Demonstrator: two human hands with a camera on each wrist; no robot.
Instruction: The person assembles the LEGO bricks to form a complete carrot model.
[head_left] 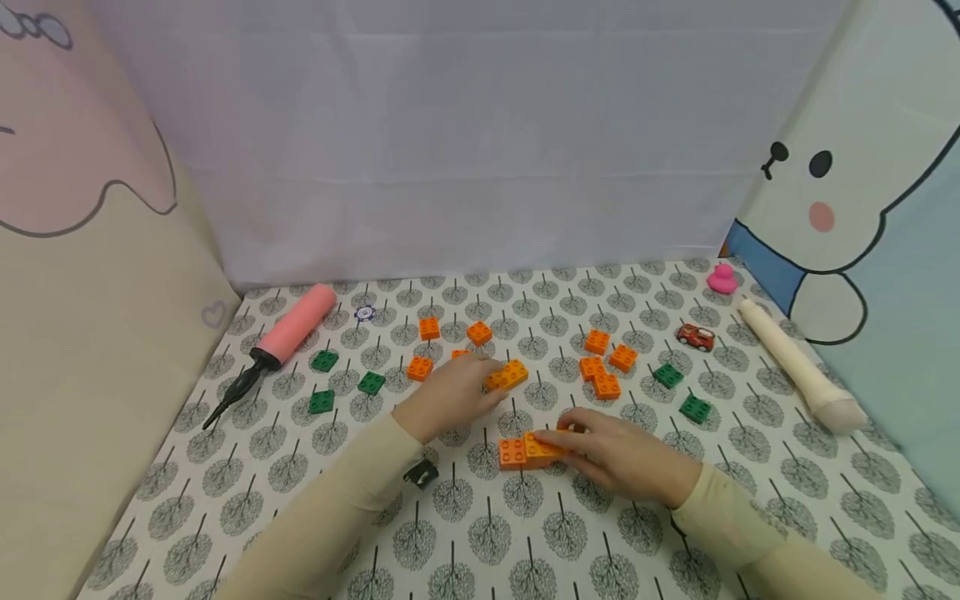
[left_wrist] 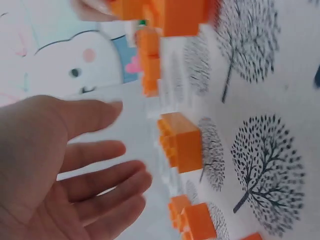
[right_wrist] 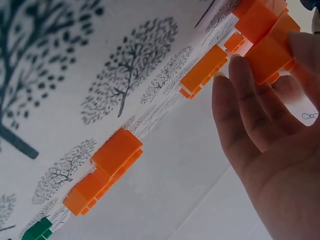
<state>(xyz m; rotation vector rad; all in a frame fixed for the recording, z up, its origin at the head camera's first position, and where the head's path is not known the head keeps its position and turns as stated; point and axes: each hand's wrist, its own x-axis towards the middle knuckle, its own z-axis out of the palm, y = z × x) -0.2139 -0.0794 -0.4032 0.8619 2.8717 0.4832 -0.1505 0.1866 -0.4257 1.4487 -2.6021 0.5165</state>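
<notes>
My right hand (head_left: 622,454) pinches a yellow-orange toy building brick (head_left: 542,448) between thumb and fingers. That brick sits on a darker orange brick (head_left: 512,452), whose studs show at its left end. The right wrist view shows the fingertips against the held brick (right_wrist: 272,52). My left hand (head_left: 453,393) reaches over the cloth with its fingers extended and apart. Just beyond its fingertips lies a long yellow-orange brick (head_left: 513,374). In the left wrist view a gap shows between the left fingers and this long brick (left_wrist: 185,142).
Loose orange bricks (head_left: 429,328) lie behind my left hand, with another orange group (head_left: 606,386) to the right. Green bricks (head_left: 321,402) rest on both sides. A pink balloon pump (head_left: 296,329), red toy car (head_left: 695,337), pink duck (head_left: 722,279) and pale cylindrical object (head_left: 795,358) flank them.
</notes>
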